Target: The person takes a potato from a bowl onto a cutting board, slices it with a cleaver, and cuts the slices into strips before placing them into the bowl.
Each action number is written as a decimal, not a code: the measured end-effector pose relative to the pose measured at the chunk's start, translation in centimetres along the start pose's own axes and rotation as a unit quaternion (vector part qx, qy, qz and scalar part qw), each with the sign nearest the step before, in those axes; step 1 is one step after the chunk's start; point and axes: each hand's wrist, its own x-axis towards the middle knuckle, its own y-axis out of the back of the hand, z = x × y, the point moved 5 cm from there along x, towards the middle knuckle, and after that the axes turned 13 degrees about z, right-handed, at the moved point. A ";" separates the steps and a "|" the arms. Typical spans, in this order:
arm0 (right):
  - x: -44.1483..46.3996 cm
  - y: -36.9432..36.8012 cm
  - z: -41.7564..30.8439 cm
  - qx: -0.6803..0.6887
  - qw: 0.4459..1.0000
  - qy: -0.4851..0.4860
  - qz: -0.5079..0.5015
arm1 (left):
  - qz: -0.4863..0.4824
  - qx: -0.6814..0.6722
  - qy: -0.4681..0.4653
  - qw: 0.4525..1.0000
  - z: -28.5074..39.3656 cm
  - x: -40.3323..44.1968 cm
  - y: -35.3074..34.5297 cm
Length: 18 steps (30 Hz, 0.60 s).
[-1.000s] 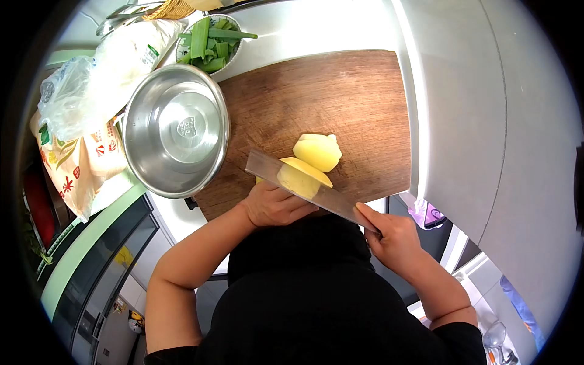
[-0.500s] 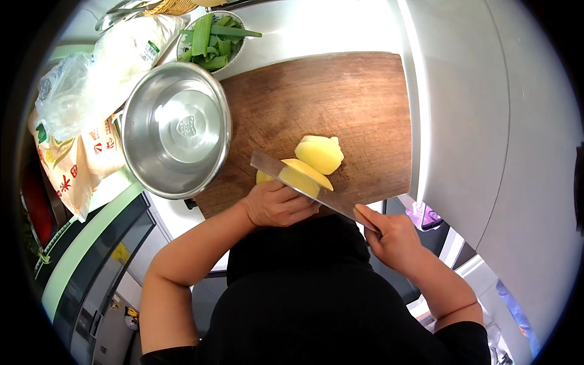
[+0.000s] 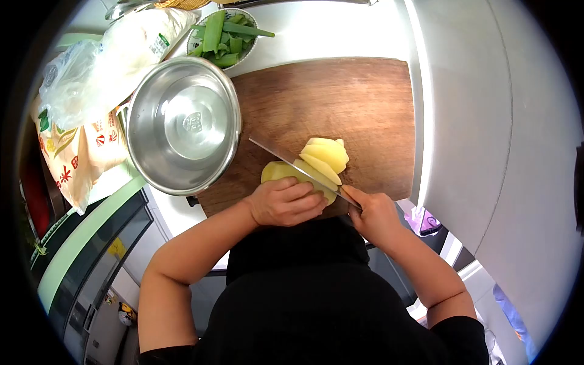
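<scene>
My left hand [image 3: 289,202] is closed over a peeled, pale yellow potato [image 3: 275,171], pressing it against the wooden cutting board [image 3: 340,97]. In my right hand [image 3: 377,218] is the handle of a kitchen knife [image 3: 274,152]. Its broad blade stands nearly edge-on and slants across the potato, just beyond my left fingers. Several cut potato slices [image 3: 328,155] lean over one another on the far side of the blade. How deep the blade sits in the potato I cannot tell.
A steel bowl [image 3: 139,149] stands at the board's left edge. Behind it, a patterned bowl [image 3: 248,53] holds cut green leek pieces [image 3: 214,31]. Plastic bags [image 3: 73,85] and a printed sack [image 3: 67,164] crowd the left side. A wall panel [image 3: 462,109] rises at the right.
The knife has tipped from slanted to nearly upright, and my right hand has moved left and a little up. Another slice now rests against the earlier ones. The view has shifted slightly.
</scene>
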 end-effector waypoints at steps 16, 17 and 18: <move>-2.8 4.1 -2.3 0.065 0.998 0.012 0.021 | -0.017 0.004 0.034 0.999 0.0 0.6 0.3; -3.0 3.9 -2.2 0.060 0.998 0.008 0.021 | -0.017 0.005 0.035 0.999 0.0 0.3 0.2; -3.1 3.8 -2.2 0.053 0.998 0.004 0.023 | -0.013 -0.024 0.052 0.998 -0.1 0.0 0.1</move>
